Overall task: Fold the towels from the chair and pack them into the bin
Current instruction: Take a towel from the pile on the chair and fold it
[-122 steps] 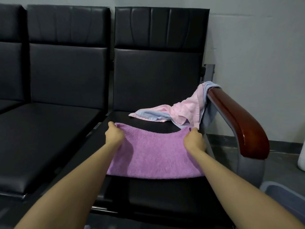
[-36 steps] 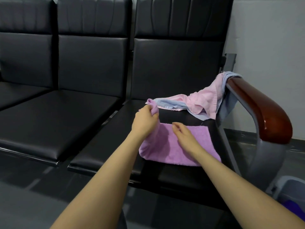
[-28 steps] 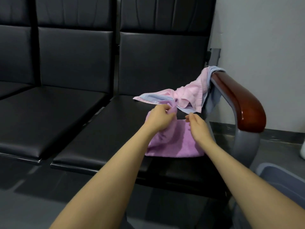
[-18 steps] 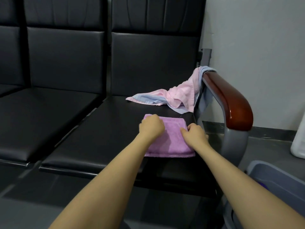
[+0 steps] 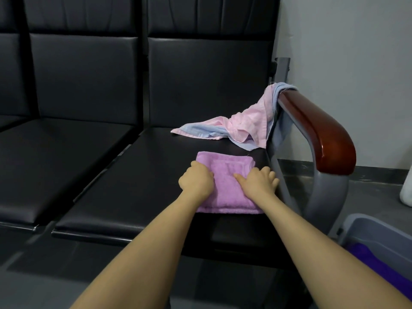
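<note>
The left hand [image 5: 196,180] rests at the left edge of the folded purple towel [image 5: 225,184] on the chair seat [image 5: 138,186]; its fingers are curled under and hidden, so I cannot tell whether they grip. The right hand [image 5: 256,182] lies flat on the towel's right side, fingers [image 5: 266,172] spread and straight. Behind, a pink and blue towel [image 5: 243,128] drapes from seat to armrest [image 5: 316,132]. Far right, on the floor, the grey bin [image 5: 376,230] holds something purple [image 5: 379,264].

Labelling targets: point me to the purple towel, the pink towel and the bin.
purple towel [image 5: 227,172]: head view, flat top of the fold.
pink towel [image 5: 249,122]: head view, crumpled middle.
bin [image 5: 379,228]: head view, grey rim.
</note>
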The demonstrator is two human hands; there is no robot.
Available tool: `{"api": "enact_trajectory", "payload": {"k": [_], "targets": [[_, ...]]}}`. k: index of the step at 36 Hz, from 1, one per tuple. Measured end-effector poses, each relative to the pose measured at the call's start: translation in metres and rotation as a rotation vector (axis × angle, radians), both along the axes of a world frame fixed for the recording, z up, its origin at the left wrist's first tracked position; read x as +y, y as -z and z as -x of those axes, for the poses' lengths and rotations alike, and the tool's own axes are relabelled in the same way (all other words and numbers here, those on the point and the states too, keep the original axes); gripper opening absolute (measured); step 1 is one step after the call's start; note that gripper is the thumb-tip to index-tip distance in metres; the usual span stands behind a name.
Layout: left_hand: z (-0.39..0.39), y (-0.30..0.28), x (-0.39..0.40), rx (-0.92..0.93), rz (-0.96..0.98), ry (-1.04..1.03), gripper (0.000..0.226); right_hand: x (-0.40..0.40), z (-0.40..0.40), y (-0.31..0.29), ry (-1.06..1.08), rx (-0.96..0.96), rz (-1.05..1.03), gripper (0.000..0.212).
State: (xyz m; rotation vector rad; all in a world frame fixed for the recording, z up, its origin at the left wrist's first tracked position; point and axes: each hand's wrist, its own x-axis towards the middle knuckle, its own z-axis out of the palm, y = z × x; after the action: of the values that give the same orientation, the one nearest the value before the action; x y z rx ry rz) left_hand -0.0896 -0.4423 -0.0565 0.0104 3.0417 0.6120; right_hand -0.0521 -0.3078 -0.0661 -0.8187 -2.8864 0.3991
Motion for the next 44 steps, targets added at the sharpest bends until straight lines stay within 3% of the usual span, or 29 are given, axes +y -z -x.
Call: {"api": "enact_trajectory", "payload": {"k": [5,14,19,32,34,37,44], "targets": [[-0.002,-0.007,-0.001,0.094,0.051,0.035,0.042,-0.012,-0.006,-0.007,-0.097,0.167,0.05,0.045],[-0.004,-0.044,-0.002,0.456,0.046,0.066,0.052,-0.025,-0.018,-0.061,-0.105,0.466,-0.056,0.05],[-0.001,-0.076,0.009,0.61,-0.037,0.13,0.042,-0.016,-0.028,-0.098,-0.065,0.562,-0.196,0.045],[-0.074,-0.144,0.131,0.758,-0.103,0.364,0.042,0.085,-0.135,-0.153,0.167,0.702,-0.243,0.047],[-0.101,-0.145,0.16,0.853,-0.167,0.4,0.04,0.113,-0.165,-0.153,0.22,0.694,-0.247,0.045],[-0.135,-0.138,0.204,0.665,-0.212,0.559,0.039,0.149,-0.204,-0.144,0.309,0.663,-0.267,0.046],[-0.21,-0.078,0.301,0.506,-0.159,0.743,0.041,0.233,-0.289,-0.083,0.483,0.559,-0.175,0.043]]}}
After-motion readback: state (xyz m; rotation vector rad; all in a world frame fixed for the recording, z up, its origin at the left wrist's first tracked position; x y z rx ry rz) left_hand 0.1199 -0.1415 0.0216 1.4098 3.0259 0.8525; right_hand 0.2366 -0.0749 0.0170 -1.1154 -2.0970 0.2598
